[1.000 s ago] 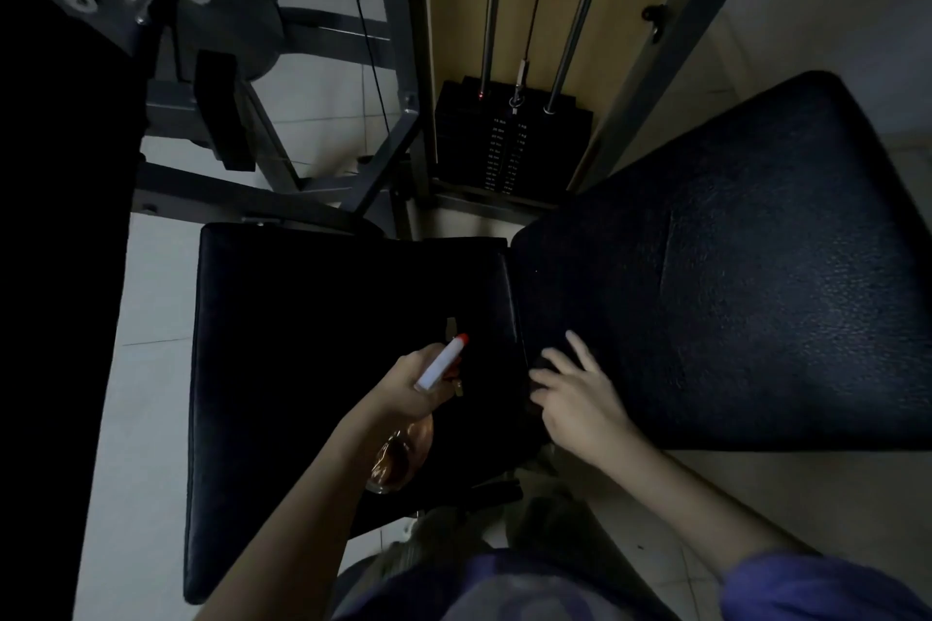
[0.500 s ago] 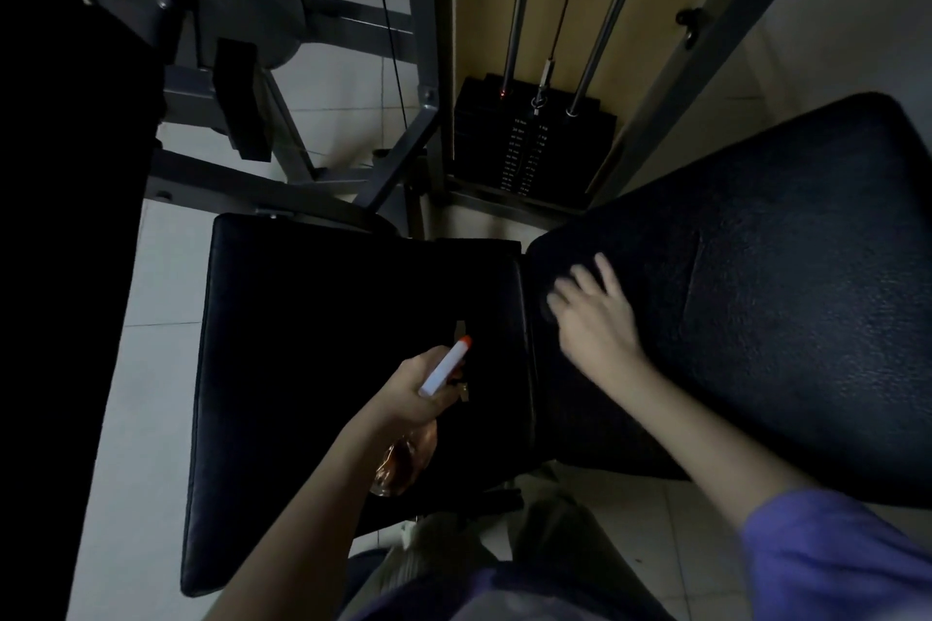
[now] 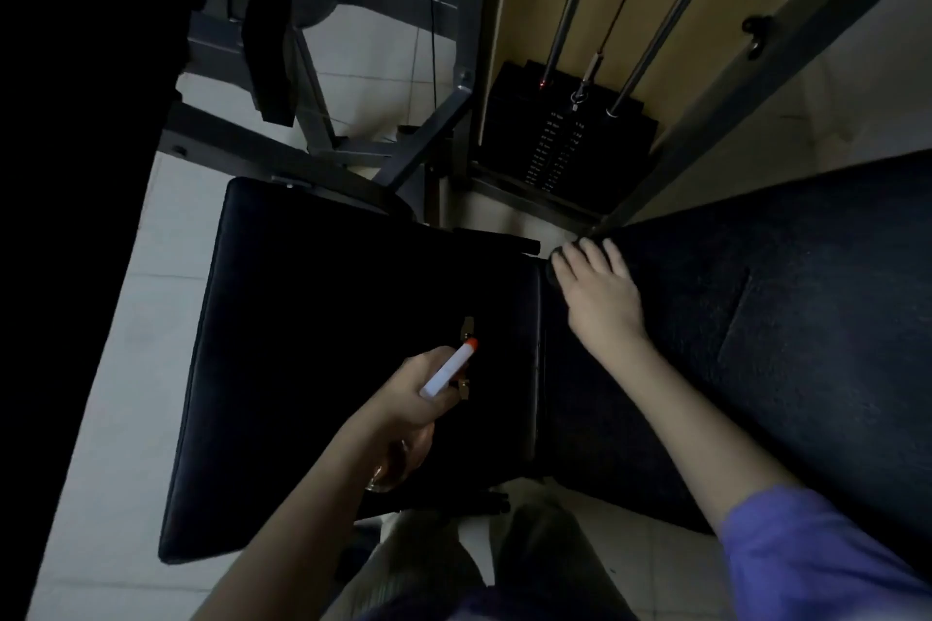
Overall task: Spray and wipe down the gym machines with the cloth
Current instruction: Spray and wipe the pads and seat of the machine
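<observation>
While the left hand (image 3: pixel 413 401) grips a spray bottle (image 3: pixel 449 368) over the dark seat pad (image 3: pixel 312 343), orange tip pointing away, the right hand (image 3: pixel 600 298) lies with fingers straight on the corner of the back pad (image 3: pixel 807 318) beside the seat, and any cloth beneath it cannot be made out

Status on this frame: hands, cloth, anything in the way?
Left hand grips spray bottle over seat pad. Right hand flat on back pad, near its edge; cloth under it not discernible. No obstruction seen.
</observation>
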Action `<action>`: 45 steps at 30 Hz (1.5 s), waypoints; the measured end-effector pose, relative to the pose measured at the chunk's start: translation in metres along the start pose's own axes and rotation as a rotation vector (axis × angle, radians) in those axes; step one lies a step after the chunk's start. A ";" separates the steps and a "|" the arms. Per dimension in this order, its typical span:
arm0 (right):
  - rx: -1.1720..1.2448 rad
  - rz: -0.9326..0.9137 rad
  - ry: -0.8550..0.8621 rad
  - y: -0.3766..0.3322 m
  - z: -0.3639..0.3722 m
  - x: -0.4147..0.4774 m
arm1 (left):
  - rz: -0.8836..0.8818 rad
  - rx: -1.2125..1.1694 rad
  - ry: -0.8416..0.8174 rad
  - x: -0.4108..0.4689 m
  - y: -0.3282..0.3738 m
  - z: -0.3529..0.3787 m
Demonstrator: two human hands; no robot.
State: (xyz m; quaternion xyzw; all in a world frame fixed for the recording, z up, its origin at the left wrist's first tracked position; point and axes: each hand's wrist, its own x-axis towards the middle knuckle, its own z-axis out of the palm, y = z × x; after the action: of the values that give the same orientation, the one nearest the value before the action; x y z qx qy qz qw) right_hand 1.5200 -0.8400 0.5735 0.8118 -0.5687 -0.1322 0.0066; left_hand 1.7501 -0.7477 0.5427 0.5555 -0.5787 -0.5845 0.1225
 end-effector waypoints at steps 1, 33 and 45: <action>-0.026 0.029 -0.035 -0.002 0.001 0.009 | 0.011 -0.013 0.016 0.000 -0.001 0.001; -0.155 -0.315 -0.385 -0.105 0.076 -0.069 | -0.010 0.037 0.104 -0.036 -0.042 0.006; 0.084 -0.107 -0.264 -0.120 0.106 -0.085 | 0.037 0.151 0.083 -0.048 -0.058 0.016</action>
State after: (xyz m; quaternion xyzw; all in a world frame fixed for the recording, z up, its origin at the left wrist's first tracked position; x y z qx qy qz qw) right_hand 1.5804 -0.7042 0.4699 0.8161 -0.5256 -0.2140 -0.1092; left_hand 1.7831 -0.6834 0.5153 0.5762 -0.6255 -0.5133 0.1149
